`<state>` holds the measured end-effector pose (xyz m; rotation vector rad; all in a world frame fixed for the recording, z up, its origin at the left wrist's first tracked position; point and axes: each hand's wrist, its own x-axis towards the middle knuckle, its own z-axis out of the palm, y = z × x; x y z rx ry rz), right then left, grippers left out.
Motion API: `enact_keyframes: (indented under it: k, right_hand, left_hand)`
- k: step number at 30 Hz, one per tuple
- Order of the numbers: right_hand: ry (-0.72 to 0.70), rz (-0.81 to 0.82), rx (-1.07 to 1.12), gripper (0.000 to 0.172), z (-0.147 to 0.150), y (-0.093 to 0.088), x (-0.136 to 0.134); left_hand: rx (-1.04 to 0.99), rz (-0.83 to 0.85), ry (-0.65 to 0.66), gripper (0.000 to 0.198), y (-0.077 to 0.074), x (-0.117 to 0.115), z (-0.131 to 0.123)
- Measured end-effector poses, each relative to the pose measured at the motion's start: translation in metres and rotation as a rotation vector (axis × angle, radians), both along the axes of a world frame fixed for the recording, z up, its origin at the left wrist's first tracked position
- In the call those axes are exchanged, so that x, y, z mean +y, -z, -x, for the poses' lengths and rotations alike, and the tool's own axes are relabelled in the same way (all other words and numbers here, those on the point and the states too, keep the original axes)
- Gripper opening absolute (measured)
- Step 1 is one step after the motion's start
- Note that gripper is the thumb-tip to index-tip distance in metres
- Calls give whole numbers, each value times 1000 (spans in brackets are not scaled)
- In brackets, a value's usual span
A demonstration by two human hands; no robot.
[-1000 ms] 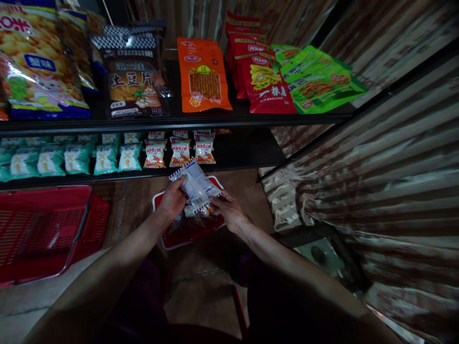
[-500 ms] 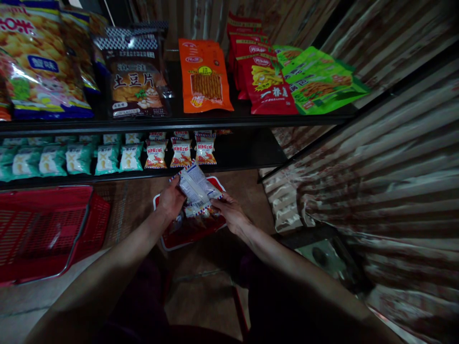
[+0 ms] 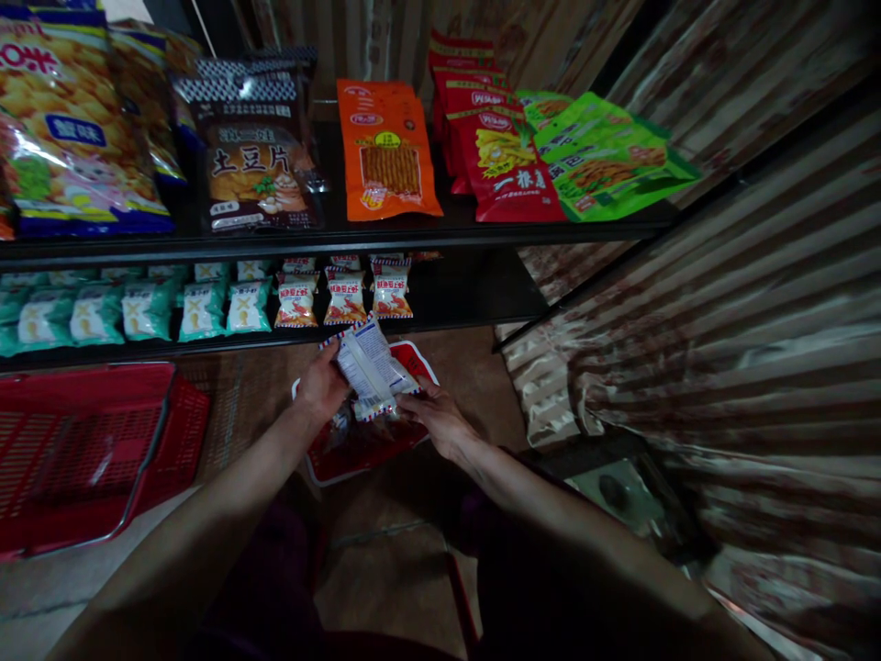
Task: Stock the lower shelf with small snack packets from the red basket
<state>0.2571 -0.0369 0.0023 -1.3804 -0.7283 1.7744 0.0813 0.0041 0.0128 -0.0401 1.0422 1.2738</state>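
Observation:
A small snack bag is tilted between my two hands, its printed white back and seam facing up, with red and blue striped ends. My left hand is closed on its upper left side. Fingers of my right hand pinch its lower right corner. Under the bag is a red basket with a white rim, holding more snack packets that my hands partly hide. Just beyond, on the lower shelf, stand similar small striped snack bags, fronts towards me.
Teal snack packets line the lower shelf at left. The upper shelf holds large chip bags, an orange bag, red bags and green bags. A red shopping basket sits on the floor left; a striped curtain hangs right.
The held snack bag and both hands have shifted slightly left and down. My right hand has slid a little along the bag's lower edge. The view has tilted very slightly.

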Motion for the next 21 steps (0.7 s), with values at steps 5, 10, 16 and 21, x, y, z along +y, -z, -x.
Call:
enact_keyframes:
  k: [5, 10, 16, 21]
  right_hand:
    - [0, -41, -24, 33, -3, -5, 2]
    - [-21, -37, -40, 30, -6, -9, 0]
    - [-51, -33, -46, 26, -11, -6, 0]
    - [-56, -33, -55, 23, -11, -2, 0]
  left_hand:
    - [9, -55, 10, 17, -1, 0, 0]
    - [94, -88, 37, 7, 1, -2, -1]
    - [104, -82, 41, 5, 7, -2, -1]
    - [71, 8, -21, 8, 8, 0, -3]
